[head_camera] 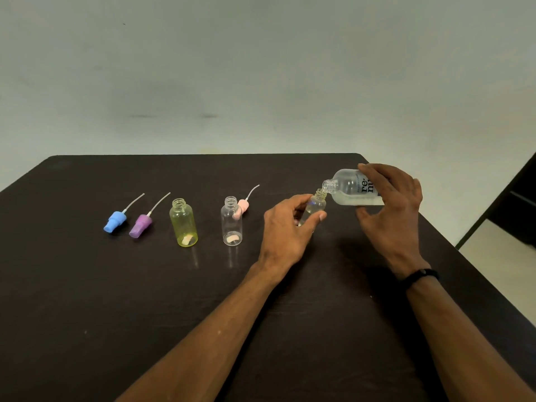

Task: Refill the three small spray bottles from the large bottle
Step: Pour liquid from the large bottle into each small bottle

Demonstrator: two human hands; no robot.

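Note:
My right hand [391, 210] grips the large clear bottle [352, 188], tipped on its side with its open mouth touching the neck of a small clear bottle [314, 206]. My left hand [287, 227] holds that small bottle, tilted toward the large one. A yellow small bottle [183, 223] and a clear small bottle [232, 226] stand upright and uncapped on the dark table [116, 285], left of my hands. Three spray caps lie on the table: blue [115, 221], purple [141, 225] and pink [242, 210], the pink one behind the clear bottle.
The table's right edge [464, 256] runs diagonally close to my right hand, with floor and dark furniture [519, 204] beyond it. A plain wall rises behind the table's far edge.

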